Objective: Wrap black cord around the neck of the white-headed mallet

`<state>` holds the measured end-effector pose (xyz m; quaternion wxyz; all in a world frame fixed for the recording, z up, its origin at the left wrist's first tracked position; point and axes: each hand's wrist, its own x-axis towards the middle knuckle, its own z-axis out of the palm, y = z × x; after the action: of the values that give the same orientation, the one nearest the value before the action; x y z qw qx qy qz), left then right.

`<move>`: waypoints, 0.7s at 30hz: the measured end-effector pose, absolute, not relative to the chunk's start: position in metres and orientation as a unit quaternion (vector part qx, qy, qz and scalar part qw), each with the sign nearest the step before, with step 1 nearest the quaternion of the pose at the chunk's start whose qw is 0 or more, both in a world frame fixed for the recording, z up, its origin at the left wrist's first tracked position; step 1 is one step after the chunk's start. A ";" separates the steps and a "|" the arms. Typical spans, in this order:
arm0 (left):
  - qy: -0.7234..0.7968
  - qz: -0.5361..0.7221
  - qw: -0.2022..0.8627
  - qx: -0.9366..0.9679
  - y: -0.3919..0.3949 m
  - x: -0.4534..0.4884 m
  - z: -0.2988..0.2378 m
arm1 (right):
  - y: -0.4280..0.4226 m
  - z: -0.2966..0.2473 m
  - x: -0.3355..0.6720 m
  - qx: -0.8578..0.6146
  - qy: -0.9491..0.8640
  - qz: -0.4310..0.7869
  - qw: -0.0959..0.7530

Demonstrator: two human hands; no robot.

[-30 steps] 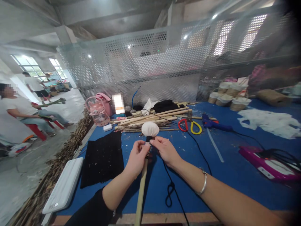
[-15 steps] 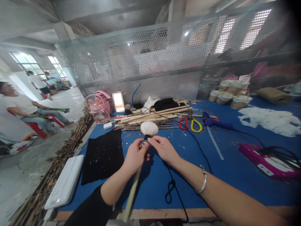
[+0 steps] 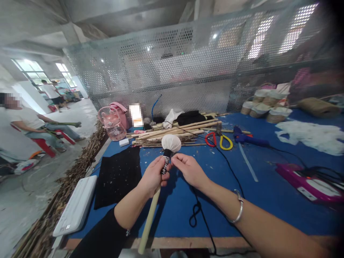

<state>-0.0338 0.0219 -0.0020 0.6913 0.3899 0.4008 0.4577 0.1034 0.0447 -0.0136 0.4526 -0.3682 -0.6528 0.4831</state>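
Observation:
My left hand (image 3: 152,176) is closed around a pale wooden stick (image 3: 149,222), which slants down toward the table's front edge. Its upper end carries a rounded head covered in white cloth (image 3: 171,143). Below that head, black cord windings (image 3: 166,162) circle the neck over white material. My right hand (image 3: 191,172) is just right of the neck, thumb and forefinger pinched on the black cord. From under this hand the loose black cord (image 3: 197,207) trails over the blue tabletop, with a small loop, to the front edge.
Black cloth (image 3: 118,177) and a white power bank-like case (image 3: 76,205) lie left. Behind are wooden sticks (image 3: 177,133), pliers with red and yellow handles (image 3: 225,142) and a blue glue gun (image 3: 252,139). A magenta device (image 3: 309,184) sits right. Another person (image 3: 27,116) sits far left.
The stick has turned in my left hand, and more of the black-and-white wound neck shows. My right hand has drawn slightly right, away from the neck.

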 end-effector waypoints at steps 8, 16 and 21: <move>0.319 0.461 0.765 0.317 0.014 -0.039 0.010 | 0.051 -0.014 0.106 -0.337 -0.557 0.637 0.413; 0.307 0.305 0.864 0.258 0.026 -0.037 -0.003 | 0.058 -0.025 0.111 -0.268 -0.465 0.771 0.342; 0.466 0.470 0.632 0.403 0.026 -0.029 -0.014 | 0.059 -0.030 0.103 -0.327 -0.506 0.710 0.364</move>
<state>-0.0285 0.0257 -0.0137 0.6317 0.4032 0.4659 0.4704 0.1032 0.0590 -0.0296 0.3643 -0.3272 -0.5058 0.7102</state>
